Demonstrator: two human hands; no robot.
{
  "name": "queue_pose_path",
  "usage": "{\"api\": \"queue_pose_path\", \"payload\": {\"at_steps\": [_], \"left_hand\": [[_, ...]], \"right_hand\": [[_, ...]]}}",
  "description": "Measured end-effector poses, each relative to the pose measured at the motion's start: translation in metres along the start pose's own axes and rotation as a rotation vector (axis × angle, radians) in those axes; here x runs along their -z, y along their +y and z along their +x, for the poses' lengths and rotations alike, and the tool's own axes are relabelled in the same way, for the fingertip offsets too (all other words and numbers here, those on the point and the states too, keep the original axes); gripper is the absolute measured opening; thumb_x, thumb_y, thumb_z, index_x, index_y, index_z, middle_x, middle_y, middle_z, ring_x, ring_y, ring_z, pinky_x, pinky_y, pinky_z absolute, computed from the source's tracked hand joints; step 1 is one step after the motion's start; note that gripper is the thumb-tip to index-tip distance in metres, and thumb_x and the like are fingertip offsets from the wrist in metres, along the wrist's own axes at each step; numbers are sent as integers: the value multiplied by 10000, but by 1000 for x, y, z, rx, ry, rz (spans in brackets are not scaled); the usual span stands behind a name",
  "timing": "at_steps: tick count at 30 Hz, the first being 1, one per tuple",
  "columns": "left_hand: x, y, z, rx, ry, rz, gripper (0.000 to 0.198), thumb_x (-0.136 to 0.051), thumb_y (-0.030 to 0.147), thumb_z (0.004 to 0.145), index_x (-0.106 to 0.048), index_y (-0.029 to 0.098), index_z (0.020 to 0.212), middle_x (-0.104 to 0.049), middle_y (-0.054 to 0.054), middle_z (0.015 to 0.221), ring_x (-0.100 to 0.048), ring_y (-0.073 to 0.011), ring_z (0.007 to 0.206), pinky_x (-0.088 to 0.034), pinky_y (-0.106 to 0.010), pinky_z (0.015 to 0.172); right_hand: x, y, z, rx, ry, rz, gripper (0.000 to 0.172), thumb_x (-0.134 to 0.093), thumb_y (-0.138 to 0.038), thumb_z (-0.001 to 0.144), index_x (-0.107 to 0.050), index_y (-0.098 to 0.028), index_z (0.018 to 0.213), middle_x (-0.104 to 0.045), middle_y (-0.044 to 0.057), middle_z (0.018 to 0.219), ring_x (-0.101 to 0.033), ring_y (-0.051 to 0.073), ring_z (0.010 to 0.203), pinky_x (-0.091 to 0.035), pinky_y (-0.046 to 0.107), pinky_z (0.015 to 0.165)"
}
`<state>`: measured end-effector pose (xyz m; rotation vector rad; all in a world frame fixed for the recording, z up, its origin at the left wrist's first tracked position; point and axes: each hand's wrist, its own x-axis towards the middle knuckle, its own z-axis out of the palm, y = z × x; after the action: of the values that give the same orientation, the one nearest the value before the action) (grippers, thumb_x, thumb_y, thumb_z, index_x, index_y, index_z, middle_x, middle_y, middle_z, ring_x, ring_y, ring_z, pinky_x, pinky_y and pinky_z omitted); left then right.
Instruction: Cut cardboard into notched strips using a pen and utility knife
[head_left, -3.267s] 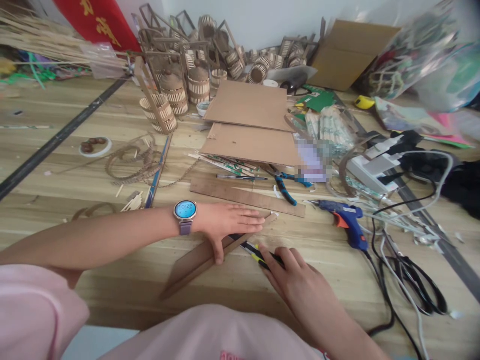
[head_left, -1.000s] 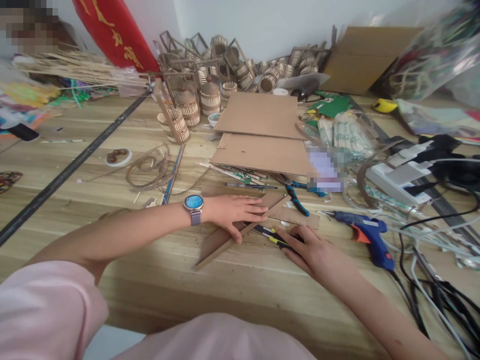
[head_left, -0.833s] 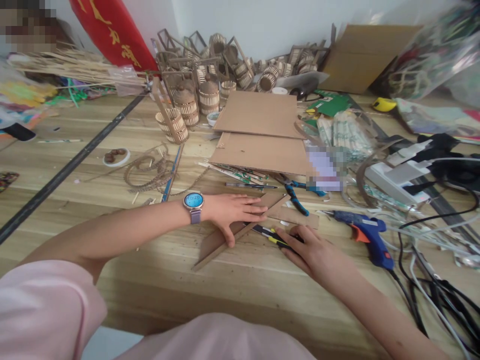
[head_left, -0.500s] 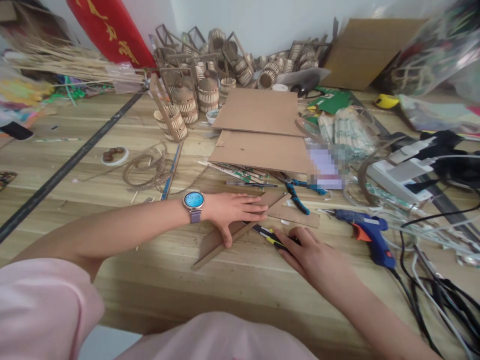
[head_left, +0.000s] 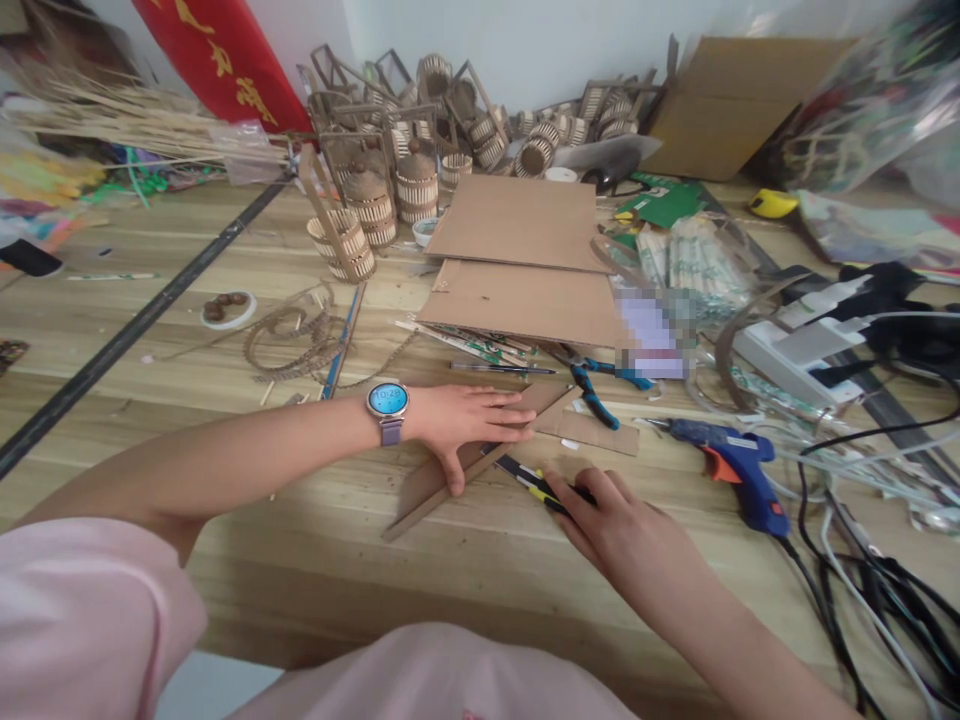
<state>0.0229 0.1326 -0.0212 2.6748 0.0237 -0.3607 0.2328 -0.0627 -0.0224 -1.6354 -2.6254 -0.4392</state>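
My left hand [head_left: 480,418], a watch on its wrist, lies flat with fingers spread over a piece of brown cardboard [head_left: 429,488]. Across that piece runs a narrow cardboard strip [head_left: 420,517], partly hidden under the palm. My right hand [head_left: 611,510] is closed around the black and yellow handle of a utility knife [head_left: 529,478]. The blade end points up and left and meets the strip's near edge beside my left fingers. Just right of the strip lies another flat cardboard scrap [head_left: 600,432].
Blue-handled pliers [head_left: 596,398] and a pen [head_left: 502,368] lie beyond my hands. A blue glue gun [head_left: 739,465] with cables sits at right. Large cardboard sheets [head_left: 525,300], small slatted buckets [head_left: 341,245], a blue ruler-like strip [head_left: 343,345] and a power strip [head_left: 802,350] lie farther back.
My right hand has drawn the knife slightly down and left along the edge of the cardboard strip. My left hand has stayed in place.
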Motion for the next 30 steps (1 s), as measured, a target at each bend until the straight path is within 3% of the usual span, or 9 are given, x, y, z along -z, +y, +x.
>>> {"api": "queue_pose_path", "payload": {"at_steps": [4,11,20,25,30], "left_hand": [[-1,-1,0,-2,10,-13,1176,-874,561,605,-316,196,1574,-213,-77,1657,-104,-314,1549,-68,-394,1268],[1,0,0,8,-18,-13,1173,-854,570,623,-290,199,1583,-197,-74,1663,-73,-310,1554,-72,-414,1265],[1,2,0,9,-28,57,1183,-851,576,634,-276,172,1585,-195,-94,1662,-82,-322,1552,-103,-427,1262],[0,11,-5,38,1,80,1117,-850,524,674,-297,170,1578,-156,-99,1664,-62,-307,1553,-85,-406,1268],[-8,20,-21,-12,71,19,957,-819,448,756,-352,210,1556,-246,-101,1641,-180,-276,1537,-110,-411,1270]], "right_hand": [[0,-6,5,-31,-73,26,336,-496,-295,993,-638,-184,1276,-621,70,880,-645,191,798,-461,253,472],[3,-19,-3,-62,-54,-18,333,-526,-262,969,-627,-167,1271,-622,71,867,-643,200,796,-463,255,471],[8,-28,13,-58,-90,26,313,-564,-245,951,-638,-181,1248,-637,72,877,-659,194,799,-479,238,464],[8,-27,0,-34,-75,15,314,-506,-233,972,-624,-190,1260,-628,65,874,-647,188,785,-466,237,459],[5,-20,0,-22,-51,56,329,-472,-284,994,-616,-207,1278,-624,65,888,-654,192,816,-485,250,514]]}}
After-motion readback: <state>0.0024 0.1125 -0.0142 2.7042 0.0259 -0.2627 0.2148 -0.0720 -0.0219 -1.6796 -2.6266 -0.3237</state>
